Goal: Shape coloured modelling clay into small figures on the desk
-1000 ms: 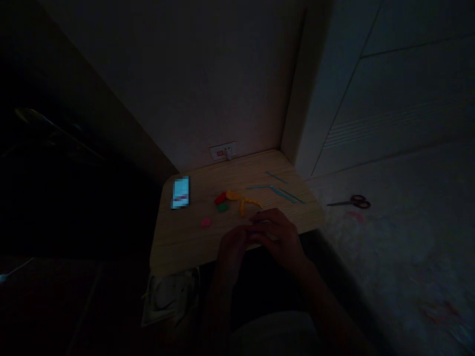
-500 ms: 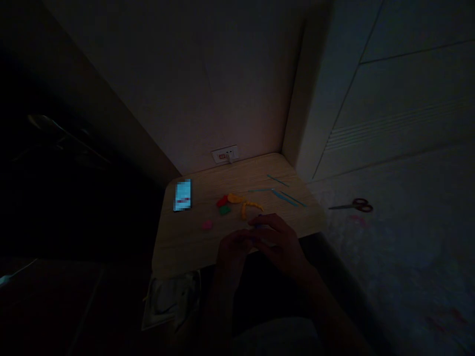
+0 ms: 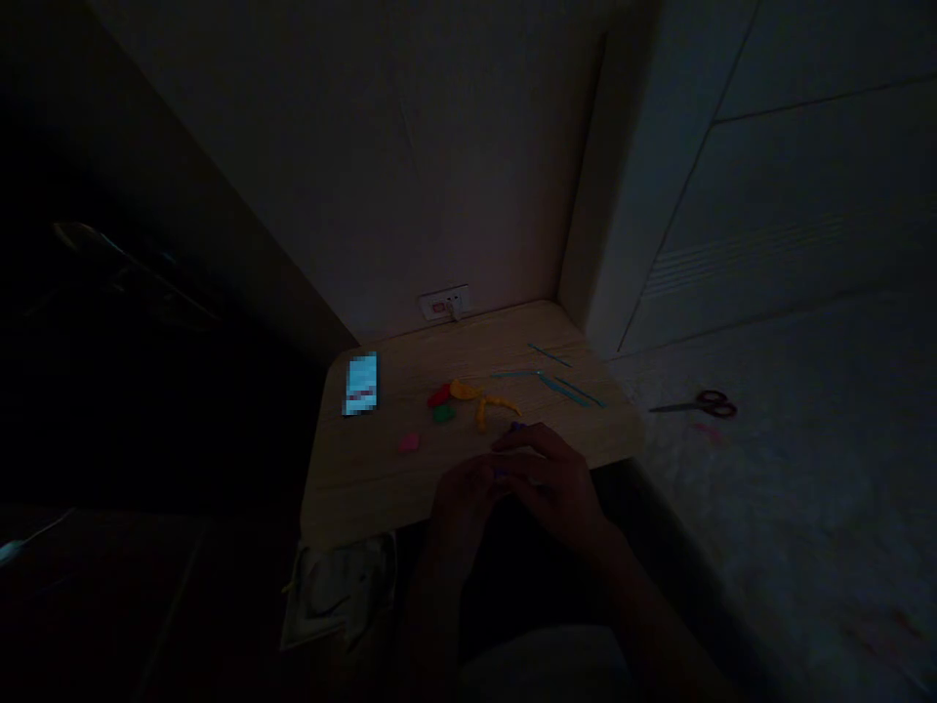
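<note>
Over the near edge of the small wooden table (image 3: 366, 498), my left hand (image 3: 463, 496) and my right hand (image 3: 550, 480) meet, fingers closed around a small piece of purple modelling clay (image 3: 501, 474). Most of that piece is hidden by the fingers. Another purple lump (image 3: 516, 427) lies just beyond my right hand. Further off are orange clay (image 3: 466, 391) with thin twisted strands, a red lump (image 3: 439, 395) and a green lump (image 3: 443, 414). A pink piece (image 3: 409, 442) sits to the left of my hands.
Several thin blue modelling tools (image 3: 562, 390) lie at the table's right. A lit phone (image 3: 361, 384) is at its left. Scissors (image 3: 703, 404) rest on a pale surface to the right. A wall socket (image 3: 445, 304) is behind the table. The room is very dark.
My fingers have shifted slightly, and more of the purple clay shows between them. The purple lump beyond my right hand is also a little more exposed. The rest stays in place.
</note>
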Demonstrator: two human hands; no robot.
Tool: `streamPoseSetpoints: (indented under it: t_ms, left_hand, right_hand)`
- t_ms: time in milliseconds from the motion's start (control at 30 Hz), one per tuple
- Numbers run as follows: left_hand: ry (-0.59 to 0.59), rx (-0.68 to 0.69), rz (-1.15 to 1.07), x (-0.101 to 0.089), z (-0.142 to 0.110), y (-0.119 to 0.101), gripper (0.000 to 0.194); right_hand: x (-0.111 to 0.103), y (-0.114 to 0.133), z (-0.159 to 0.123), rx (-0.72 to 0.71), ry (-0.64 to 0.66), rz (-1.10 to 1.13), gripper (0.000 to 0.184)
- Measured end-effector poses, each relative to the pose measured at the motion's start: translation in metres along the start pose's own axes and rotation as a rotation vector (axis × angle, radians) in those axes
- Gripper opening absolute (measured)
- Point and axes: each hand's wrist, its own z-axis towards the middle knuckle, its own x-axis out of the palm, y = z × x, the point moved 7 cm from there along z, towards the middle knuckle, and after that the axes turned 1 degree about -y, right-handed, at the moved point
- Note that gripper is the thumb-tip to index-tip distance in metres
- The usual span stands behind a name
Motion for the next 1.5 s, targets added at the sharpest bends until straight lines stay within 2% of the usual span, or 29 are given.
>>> streamPoseSetpoints:
  t_ms: [300,600,800,933,1133,1367,1500]
  left_hand:
    - [-0.008,0.012,0.032,0.001,0.002,-0.002,0.032]
    - [0.020,0.015,0.044,-0.002,0.003,-0.003,0.033]
    - [0.005,0.053,0.118,-0.002,0.005,-0.002,0.036]
    - [-0.003,0.066,0.178,-0.001,0.002,-0.004,0.038]
    - [0.042,0.062,0.173,0.003,0.000,-0.005,0.037]
    - [-0.069,0.099,0.106,-0.005,0.001,-0.008,0.032]
    - [-0.085,0.129,0.105,-0.006,0.000,-0.013,0.031]
  right_hand:
    - [0.005,-0.004,-0.002,0.026,0.052,-0.021,0.035]
    - [0.006,-0.001,-0.002,0.045,0.091,0.012,0.033]
    - [0.005,-0.002,-0.002,0.061,0.061,0.022,0.027]
    - [0.000,-0.002,-0.001,0.064,0.017,0.024,0.017]
    - [0.001,0.001,0.001,0.032,-0.009,0.000,0.013]
    - [0.004,-0.002,-0.001,0.065,0.038,0.021,0.023]
    - [-0.006,-0.007,-0.004,0.145,-0.051,0.065,0.026]
